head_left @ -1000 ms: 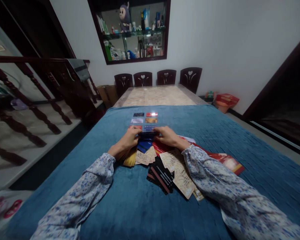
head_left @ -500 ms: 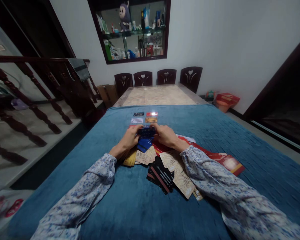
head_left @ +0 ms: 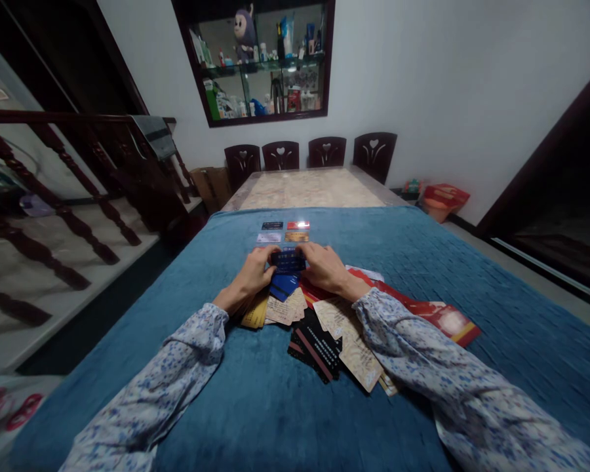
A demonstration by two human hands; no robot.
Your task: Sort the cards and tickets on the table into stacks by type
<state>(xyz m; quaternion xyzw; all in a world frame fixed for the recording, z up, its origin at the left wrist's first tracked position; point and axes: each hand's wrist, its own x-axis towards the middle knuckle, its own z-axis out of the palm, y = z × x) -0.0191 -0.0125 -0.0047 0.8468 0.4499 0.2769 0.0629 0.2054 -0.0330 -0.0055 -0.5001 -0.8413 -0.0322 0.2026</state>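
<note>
Between both hands is a dark blue card (head_left: 288, 261), gripped at its two short ends; whether more cards lie behind it I cannot tell. My left hand (head_left: 250, 274) is closed on the left end, thumb toward me. On the right end my right hand (head_left: 327, 267) is closed the same way. Just below them, blue cards (head_left: 284, 287) lie fanned on the cloth. Yellow cards (head_left: 255, 313) are near my left wrist, with beige cards (head_left: 288, 308) beside them. Black cards (head_left: 317, 347) and more beige cards (head_left: 361, 360) overlap nearer to me.
Beyond the hands lie a black card (head_left: 272, 225), a red card (head_left: 298, 225), a silver card (head_left: 269, 237) and a gold card (head_left: 297, 236). Red packets (head_left: 437, 314) are by my right forearm. A blue cloth (head_left: 216, 400) covers the table; chairs (head_left: 281, 156) stand behind.
The dark blue card has tilted, so its face with pale print shows more clearly. Both hands keep their hold, almost in the same place.
</note>
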